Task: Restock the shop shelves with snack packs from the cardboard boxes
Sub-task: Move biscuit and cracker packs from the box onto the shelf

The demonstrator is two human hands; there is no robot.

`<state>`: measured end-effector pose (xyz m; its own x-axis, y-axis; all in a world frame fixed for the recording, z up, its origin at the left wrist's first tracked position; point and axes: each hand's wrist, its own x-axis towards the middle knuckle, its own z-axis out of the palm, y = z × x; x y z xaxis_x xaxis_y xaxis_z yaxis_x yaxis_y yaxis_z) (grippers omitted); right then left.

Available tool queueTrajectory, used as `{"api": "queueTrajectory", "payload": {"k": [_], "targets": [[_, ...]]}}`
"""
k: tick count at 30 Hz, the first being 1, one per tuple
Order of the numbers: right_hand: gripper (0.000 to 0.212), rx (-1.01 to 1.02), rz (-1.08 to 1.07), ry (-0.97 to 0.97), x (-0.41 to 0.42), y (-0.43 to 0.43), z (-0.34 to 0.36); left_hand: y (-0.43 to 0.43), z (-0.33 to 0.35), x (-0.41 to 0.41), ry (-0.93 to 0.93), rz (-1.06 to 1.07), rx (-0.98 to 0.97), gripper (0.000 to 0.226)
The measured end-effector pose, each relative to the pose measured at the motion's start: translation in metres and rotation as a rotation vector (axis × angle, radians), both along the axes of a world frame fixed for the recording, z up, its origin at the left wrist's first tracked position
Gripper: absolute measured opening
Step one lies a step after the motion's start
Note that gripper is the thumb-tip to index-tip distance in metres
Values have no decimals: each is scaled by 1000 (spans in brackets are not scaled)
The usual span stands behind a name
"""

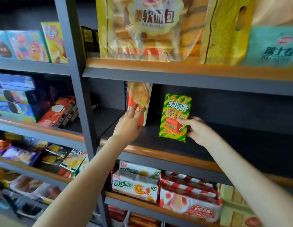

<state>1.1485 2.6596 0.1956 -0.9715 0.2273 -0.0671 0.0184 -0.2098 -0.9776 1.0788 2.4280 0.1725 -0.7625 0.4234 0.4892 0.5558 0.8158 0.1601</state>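
A tall red and cream snack pack (139, 97) stands upright at the left end of the dark middle shelf (240, 145). My left hand (128, 125) rests on its lower front, fingers spread against it. A green and yellow striped pack of finger biscuits (175, 115) stands upright further right on the same shelf. My right hand (197, 130) grips its right edge, thumb on the front. No cardboard box is in view.
Big yellow bread bags (150, 28) fill the shelf above. Fruit-cream and red striped packs (137, 182) lie on the shelf below. The left bay holds boxed snacks (28, 45) and loose packs (59, 112). A grey upright post (80, 89) divides the bays.
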Motion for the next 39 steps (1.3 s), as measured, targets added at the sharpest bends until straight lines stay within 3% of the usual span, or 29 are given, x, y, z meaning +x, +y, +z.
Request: {"api": "queueTrajectory", "payload": {"k": [3,7,12,21,26,29,31,33,36,39], "targets": [[25,33,-18,-17,-33,10,-7,7,0,-35,131,100,-239,85],[39,23,8,-15,-81,23,-16,20,0,-73,411,131,-369,109],[48,87,-61,28,-137,27,-29,26,-2,-118,673,23,-508,87],[51,377,-67,14,-198,21,-52,27,-18,-160,725,-43,-333,87],[42,585,-212,69,-208,0,-55,11,-24,-173,761,-80,-237,117],[46,655,-253,60,-208,-5,-53,9,-24,-172,478,6,198,121],[54,660,-269,50,-206,-5,-54,13,-18,-170,146,-3,620,129],[74,646,-334,21,-202,-8,-55,14,-11,-172,-218,-137,917,135],[80,760,-576,38,-192,-20,-53,12,-14,-180,-521,-239,978,119],[59,925,-615,238,-184,-41,-49,10,-22,-186,-533,-234,1002,102]]}}
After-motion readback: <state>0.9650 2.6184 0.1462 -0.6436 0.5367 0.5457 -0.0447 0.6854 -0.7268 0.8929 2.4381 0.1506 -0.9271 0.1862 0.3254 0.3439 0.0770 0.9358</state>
